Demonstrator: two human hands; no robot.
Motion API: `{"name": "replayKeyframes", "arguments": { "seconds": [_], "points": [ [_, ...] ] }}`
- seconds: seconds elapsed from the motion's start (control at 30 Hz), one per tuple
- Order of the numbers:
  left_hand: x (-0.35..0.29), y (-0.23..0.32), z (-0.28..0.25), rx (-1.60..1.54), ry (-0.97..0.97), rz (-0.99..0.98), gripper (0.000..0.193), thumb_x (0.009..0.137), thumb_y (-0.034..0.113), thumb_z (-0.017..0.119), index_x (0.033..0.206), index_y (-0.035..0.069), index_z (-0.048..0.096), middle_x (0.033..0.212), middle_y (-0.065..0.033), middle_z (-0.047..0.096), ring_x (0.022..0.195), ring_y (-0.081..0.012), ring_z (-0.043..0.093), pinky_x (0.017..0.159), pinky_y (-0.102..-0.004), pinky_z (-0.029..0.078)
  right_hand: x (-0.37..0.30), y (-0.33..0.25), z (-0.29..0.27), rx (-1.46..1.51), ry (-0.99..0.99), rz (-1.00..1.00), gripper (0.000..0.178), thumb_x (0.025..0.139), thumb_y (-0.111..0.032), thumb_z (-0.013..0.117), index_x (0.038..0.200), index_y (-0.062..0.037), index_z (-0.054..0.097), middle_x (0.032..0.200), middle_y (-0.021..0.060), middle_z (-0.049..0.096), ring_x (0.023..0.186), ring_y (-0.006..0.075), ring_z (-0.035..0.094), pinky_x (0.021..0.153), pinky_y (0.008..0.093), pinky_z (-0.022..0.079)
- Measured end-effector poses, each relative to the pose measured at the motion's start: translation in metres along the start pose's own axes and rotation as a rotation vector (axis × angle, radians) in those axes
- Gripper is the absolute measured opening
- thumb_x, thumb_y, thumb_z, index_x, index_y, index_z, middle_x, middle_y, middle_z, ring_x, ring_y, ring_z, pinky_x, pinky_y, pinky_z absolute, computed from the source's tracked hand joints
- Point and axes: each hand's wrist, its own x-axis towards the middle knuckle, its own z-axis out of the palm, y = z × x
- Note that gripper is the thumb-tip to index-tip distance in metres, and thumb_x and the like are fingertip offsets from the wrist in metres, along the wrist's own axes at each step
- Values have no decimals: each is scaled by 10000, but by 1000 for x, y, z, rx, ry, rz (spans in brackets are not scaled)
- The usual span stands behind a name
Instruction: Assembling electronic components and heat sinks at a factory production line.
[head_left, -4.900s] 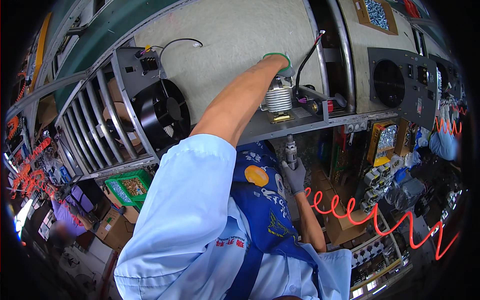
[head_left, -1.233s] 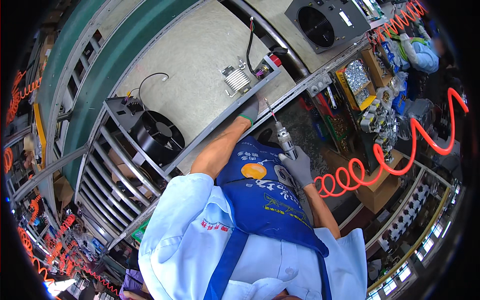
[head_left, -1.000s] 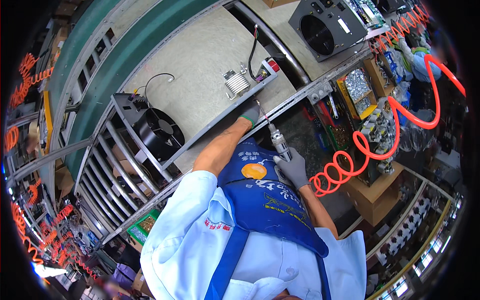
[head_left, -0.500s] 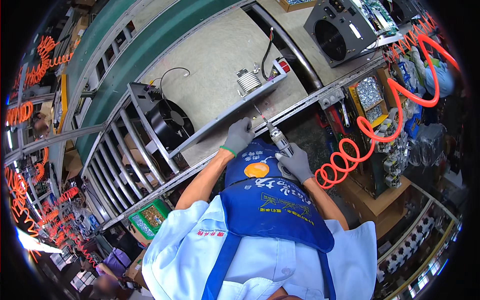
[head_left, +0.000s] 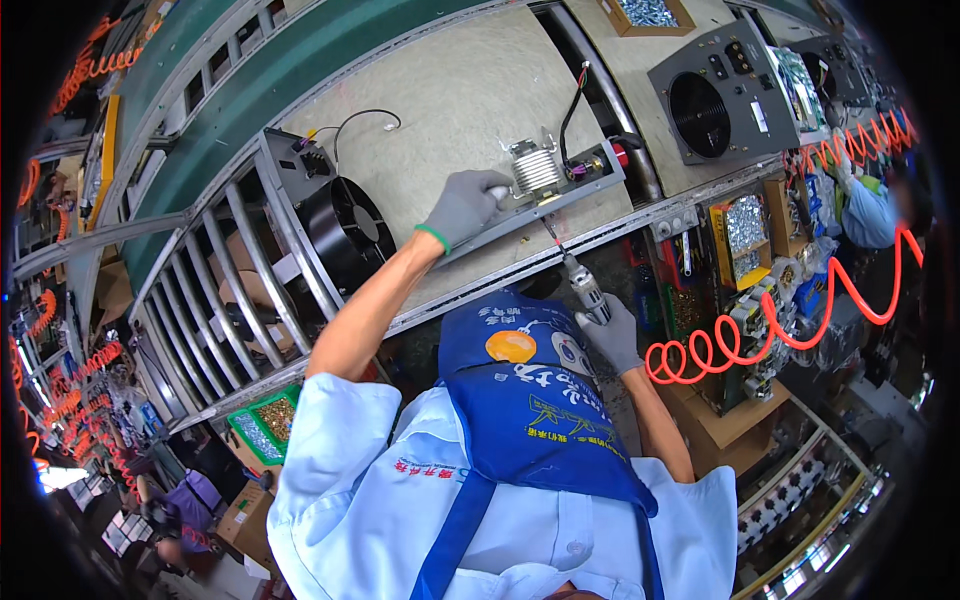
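My left hand (head_left: 463,207), in a grey glove, reaches up and rests on the edge of a grey metal bracket (head_left: 560,192) lying on the beige workbench. On that bracket stand a finned silver coil part (head_left: 534,170) and wired parts with red and black leads. My right hand (head_left: 612,335), also gloved, grips a pneumatic screwdriver (head_left: 585,287) in front of my blue apron. Its thin bit points up toward the bracket's front edge. An orange coiled air hose (head_left: 740,340) trails off to the right.
A grey frame with a black round fan (head_left: 343,232) stands left of the bracket. A grey panel with a fan grille (head_left: 715,100) lies at the upper right. Parts bins (head_left: 745,225) hang under the bench edge. Another person in blue (head_left: 870,205) works at far right.
My left hand has moved up from the bench edge onto the bracket beside the coil part. The screwdriver in my right hand stays near my chest, its bit raised toward the bracket.
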Motion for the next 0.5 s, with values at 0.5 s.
{"name": "replayKeyframes", "arguments": {
  "seconds": [0.5],
  "points": [
    [25, -53, 42, 224, -361, 97, 199, 849, 202, 632, 995, 82, 693, 893, -139, 695, 811, -300, 674, 743, -371, 529, -15, -14, 20, 283, -177, 295, 298, 761, -172, 751, 975, -19, 611, 812, 30, 631, 738, 85, 555, 674, 273, 466]
  ]
}}
